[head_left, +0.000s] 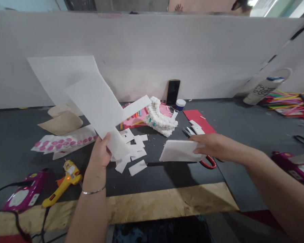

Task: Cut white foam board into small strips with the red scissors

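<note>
My left hand (101,152) grips several white sheets (96,104), thin and stiff like craft foam or card, fanned out above the table. In my right hand (210,145) is a smaller white rectangle (178,151), pinched by its right end and held just over the tabletop. Partly under that hand lie scissors (209,163) with red handles, their blades pointing away from me. Cut white pieces (138,167) are scattered between my hands. Behind them sits a crescent shape (162,123) covered in white fluffy bits with some teal spots.
A yellow glue gun (63,185) and a purple corded box (26,194) lie front left. A phone (173,92) leans against the back panel beside a small jar (180,104). A red sheet (201,121), a white tumbler (263,89) and coloured pipe cleaners (286,104) are at right.
</note>
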Motion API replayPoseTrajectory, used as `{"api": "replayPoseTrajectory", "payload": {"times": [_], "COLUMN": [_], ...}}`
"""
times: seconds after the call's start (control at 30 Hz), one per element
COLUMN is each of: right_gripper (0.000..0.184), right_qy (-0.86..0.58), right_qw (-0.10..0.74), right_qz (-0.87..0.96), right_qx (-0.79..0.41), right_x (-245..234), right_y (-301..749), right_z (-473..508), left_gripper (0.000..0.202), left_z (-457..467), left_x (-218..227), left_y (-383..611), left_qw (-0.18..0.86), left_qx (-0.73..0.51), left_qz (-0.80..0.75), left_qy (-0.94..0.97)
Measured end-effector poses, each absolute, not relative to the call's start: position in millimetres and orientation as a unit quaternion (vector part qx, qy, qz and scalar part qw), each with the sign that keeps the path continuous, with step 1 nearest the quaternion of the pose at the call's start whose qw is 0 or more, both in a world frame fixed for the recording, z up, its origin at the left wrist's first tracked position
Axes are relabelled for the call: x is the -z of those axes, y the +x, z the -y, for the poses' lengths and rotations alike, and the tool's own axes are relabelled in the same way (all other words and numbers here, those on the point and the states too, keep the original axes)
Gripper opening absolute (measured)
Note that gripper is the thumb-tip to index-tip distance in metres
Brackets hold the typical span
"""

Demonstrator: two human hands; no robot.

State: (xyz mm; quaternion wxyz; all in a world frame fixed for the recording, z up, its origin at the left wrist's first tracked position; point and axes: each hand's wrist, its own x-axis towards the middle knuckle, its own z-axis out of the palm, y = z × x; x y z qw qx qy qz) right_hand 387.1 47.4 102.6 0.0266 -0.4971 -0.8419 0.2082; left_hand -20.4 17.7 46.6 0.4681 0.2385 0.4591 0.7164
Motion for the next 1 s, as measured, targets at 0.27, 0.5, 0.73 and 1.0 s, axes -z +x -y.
{"api": "replayPoseTrajectory", "payload": {"times": [0.27, 0.5, 0.73, 1.0], "right_gripper": [0.032, 0.029, 0.019, 0.029], "right_qy": [-0.531, -0.557, -0.557, -0.51], "right_qw": [0.146, 0.053, 0.107, 0.392], "right_qz": [0.825, 0.802, 0.747, 0.572], "right_qx": [-0.125, -0.209, -0.347, -0.51], "right_x": [-103, -70, -37, -31], "right_y": [353, 197, 167, 221], "right_z": [-66, -59, -86, -82], "left_gripper": [0.035, 0.03, 0.03, 0.036], "left_z": [-16, -15, -14, -13], "left_x": [-45, -47, -48, -52], "left_y": [-17, -17, -18, -16], "left_qw": [0.471, 0.479, 0.475, 0.478], "left_qx": [-0.71, -0.713, -0.703, -0.695], "left_qz": [-0.476, -0.475, -0.492, -0.502], "left_qy": [0.217, 0.191, 0.195, 0.191]}}
